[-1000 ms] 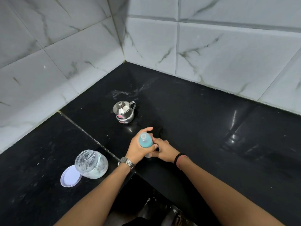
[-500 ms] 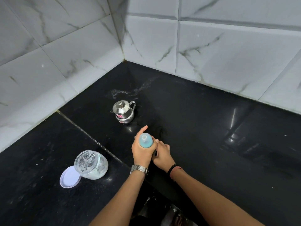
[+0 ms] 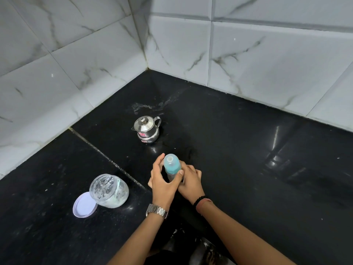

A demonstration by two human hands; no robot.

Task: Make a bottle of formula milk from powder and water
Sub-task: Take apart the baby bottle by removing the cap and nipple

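A baby bottle (image 3: 172, 166) with a blue cap stands upright on the black counter (image 3: 238, 150), seen from above. My left hand (image 3: 162, 183) wraps around its upper part, thumb on the blue collar. My right hand (image 3: 191, 180) holds the lower body from the right; the bottle's base is hidden behind my fingers. A small steel kettle (image 3: 146, 129) with its lid on stands just beyond the bottle. To the left sits an open clear jar (image 3: 109, 190) with white powder in it, its white lid (image 3: 84, 207) lying flat beside it.
White marble-patterned tiled walls (image 3: 248, 54) meet in a corner behind the counter. A grout seam (image 3: 107, 157) runs diagonally across the counter between jar and bottle. White smears mark the surface behind the kettle.
My left wrist has swung round from the left side of the bottle toward me, and the hand's grip has turned on the bottle's top. The bottle stays in place.
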